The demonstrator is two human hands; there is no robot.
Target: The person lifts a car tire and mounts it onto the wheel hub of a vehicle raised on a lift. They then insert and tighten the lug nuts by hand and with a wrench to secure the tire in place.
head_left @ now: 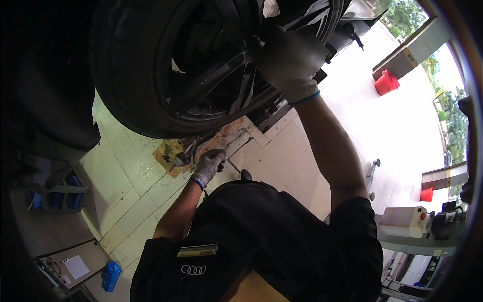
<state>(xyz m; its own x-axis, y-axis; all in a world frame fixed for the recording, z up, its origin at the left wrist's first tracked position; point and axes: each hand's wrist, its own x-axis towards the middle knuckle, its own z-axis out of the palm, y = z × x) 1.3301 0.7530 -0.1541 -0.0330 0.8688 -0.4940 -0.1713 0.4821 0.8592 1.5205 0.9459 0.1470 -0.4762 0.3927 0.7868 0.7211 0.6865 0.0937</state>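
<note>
floor tiles (282, 156) behind, left hand (207, 166) low, fingers (216, 154) curled in; right hand (298, 86) high, indiscernible.

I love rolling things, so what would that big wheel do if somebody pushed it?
The wheel is round, so it might turn or roll. It's probably heavy, with that thick tyre and those chunky spokes. The spokes look like metal, so they likely won't bend.

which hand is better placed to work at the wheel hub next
Likely the right hand: it is raised at the car wheel, near the hub, though blur hides its fingers. The left hand is lower in view, apart from the tyre.
</note>
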